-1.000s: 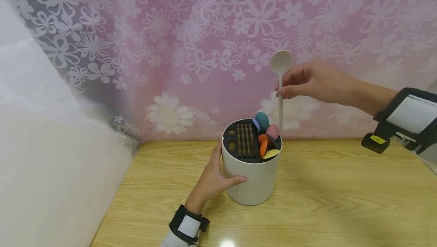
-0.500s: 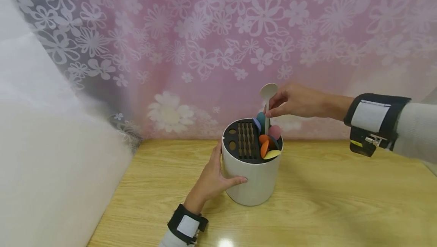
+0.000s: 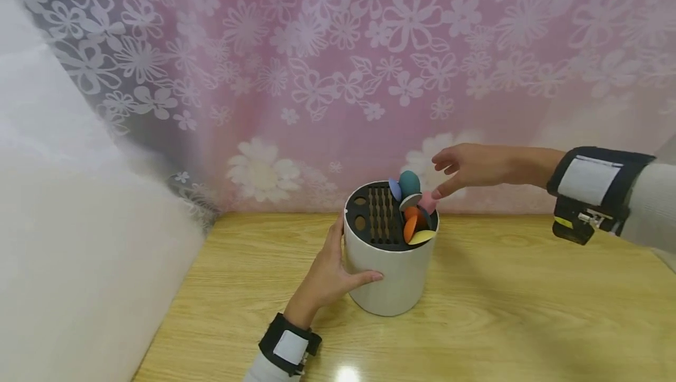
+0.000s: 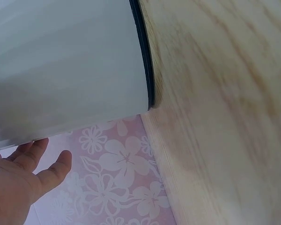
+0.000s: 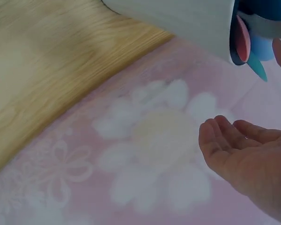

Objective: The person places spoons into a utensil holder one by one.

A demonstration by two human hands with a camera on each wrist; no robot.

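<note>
A white cylindrical utensil holder (image 3: 389, 282) with a black slotted top stands on the table. My left hand (image 3: 327, 273) holds its left side, thumb across the front and fingers round towards the back; the left wrist view shows fingers along the white wall. The pale spoon (image 3: 411, 202) sits in the holder's open right section, its handle hidden inside. Around it are a teal utensil head (image 3: 409, 183), a pink one (image 3: 428, 202), orange ones and a yellow one (image 3: 422, 237). My right hand (image 3: 475, 165) hovers just right of them, fingers loosely bent, holding nothing.
The wood-grain table (image 3: 507, 294) extends to both sides of the holder. A pink floral curtain (image 3: 317, 77) hangs close behind it. At the left stands a white wall-like surface (image 3: 79, 223).
My right hand lowered the pale spoon into the holder, let it go and drew back to the right. The spoon's head now rests low among the others. My left hand stayed put.
</note>
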